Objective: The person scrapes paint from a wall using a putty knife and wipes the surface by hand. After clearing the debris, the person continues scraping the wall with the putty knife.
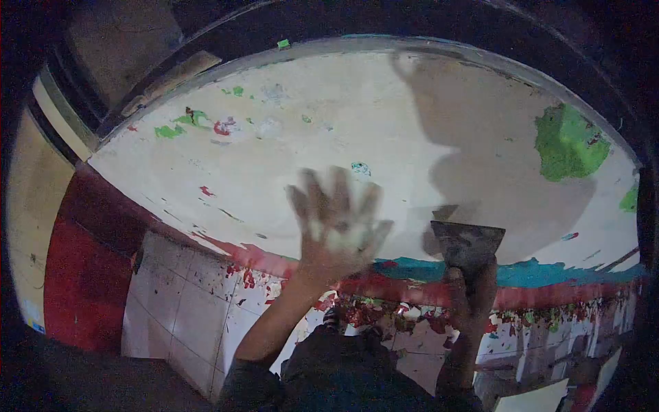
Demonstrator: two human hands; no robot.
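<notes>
My left hand (338, 230) is raised in front of the pale wall (371, 103), palm toward it and fingers spread, slightly smeared by motion. It holds nothing. In my right hand (473, 285) is a wide-bladed paint scraper (470, 240), blade pointing up, over the lower part of the wall near a teal paint strip (542, 272). My fingers wrap its handle. A large green paint patch (571, 145) shows at the upper right of the wall. Small green and red remnants (224, 127) dot its left side. My shadow darkens the right half.
Red, green and white paint flakes (367, 312) lie along the wall's foot, below a red band (549, 295). Pale tiles (171, 295) cover the floor. A dark red surface (86, 275) stands at the left, and a white flat piece (532, 398) lies at the lower right.
</notes>
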